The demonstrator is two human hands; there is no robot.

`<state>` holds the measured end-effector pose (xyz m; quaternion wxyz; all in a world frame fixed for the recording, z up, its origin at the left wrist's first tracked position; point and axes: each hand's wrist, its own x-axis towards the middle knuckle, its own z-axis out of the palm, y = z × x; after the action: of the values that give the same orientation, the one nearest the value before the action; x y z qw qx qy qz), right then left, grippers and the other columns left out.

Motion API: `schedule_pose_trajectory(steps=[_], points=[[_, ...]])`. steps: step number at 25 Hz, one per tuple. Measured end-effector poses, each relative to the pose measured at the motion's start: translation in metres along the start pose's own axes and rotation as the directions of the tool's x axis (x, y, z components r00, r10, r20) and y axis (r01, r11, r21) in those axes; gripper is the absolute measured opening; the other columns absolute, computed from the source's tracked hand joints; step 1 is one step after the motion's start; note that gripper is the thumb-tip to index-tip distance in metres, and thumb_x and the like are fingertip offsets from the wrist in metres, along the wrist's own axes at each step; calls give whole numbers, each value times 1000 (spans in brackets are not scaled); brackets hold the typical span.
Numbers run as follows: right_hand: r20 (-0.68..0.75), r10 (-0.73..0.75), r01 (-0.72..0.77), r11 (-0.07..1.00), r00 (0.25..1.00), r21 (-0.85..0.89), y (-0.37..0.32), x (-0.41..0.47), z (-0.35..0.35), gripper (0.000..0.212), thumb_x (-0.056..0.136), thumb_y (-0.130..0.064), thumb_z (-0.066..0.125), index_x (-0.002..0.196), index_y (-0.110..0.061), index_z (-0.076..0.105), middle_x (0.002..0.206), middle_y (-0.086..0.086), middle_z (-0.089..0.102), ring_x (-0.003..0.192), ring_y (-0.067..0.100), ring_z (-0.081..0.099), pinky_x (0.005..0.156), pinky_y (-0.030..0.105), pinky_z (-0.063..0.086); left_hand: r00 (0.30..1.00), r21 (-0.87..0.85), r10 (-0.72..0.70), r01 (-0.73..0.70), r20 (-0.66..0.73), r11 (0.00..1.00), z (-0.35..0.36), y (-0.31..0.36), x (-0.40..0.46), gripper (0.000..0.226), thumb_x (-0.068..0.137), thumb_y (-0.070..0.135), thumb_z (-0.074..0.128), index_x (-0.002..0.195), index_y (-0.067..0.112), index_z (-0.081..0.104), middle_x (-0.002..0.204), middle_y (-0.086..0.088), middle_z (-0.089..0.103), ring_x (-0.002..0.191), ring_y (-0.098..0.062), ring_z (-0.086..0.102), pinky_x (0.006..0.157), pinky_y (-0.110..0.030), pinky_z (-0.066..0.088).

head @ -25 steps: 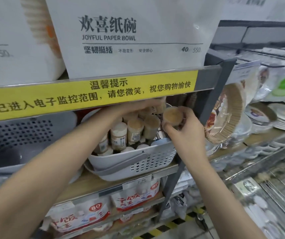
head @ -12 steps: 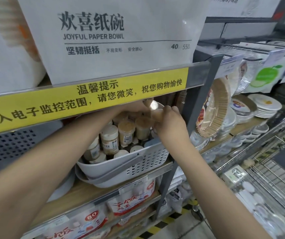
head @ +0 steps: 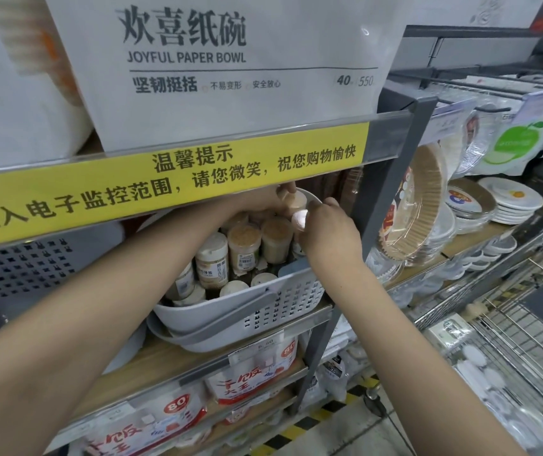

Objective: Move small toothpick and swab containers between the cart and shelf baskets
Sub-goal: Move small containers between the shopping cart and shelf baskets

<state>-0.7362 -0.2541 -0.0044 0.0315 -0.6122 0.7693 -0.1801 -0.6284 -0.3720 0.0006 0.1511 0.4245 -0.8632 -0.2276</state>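
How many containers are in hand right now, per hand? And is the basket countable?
Left hand: 1 tan-lidded container
Right hand: 1 glossy-lidded container
Total held: 2
White basket: containers packed and partly hidden, so no exact count.

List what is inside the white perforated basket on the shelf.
The basket holds upright toothpick containers with tan lids and barcode labels. The right hand and yellow strip hide its back row.
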Motion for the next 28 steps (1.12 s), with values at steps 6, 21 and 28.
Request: schedule_pose_trajectory(steps=[6,21,28], points=[[-38,-36,30,991,999,-131,-3,-6,-4,15,91,-6,54,105,-5,60,114,9,47,106,27,47,64,31,35,1000,-98,-6,6,5,995,3,0,-4,32,90,-3,55,122,-7,52,92,1,48,69,7,47,66,1,32],[-118,-155,148,987,981,-66,8,-17,-13,30,87,-4,51,116,-5,58,112,11,53,100,31,52,63,31,36,999,116,27,-24,-22,993,-3,6,-19,28,92,14,57,119,7,58,109,-19,62,97,-33,58,84,-37,46],[-287,-280,306,951,916,47,47,-82,-52,19,90,-21,58,104,-11,64,100,2,61,90,24,57,66,33,47,985,120,141,-129,-96,984,-12,63,-87,30,95,29,52,121,16,56,110,-3,60,97,-20,56,91,-32,45]])
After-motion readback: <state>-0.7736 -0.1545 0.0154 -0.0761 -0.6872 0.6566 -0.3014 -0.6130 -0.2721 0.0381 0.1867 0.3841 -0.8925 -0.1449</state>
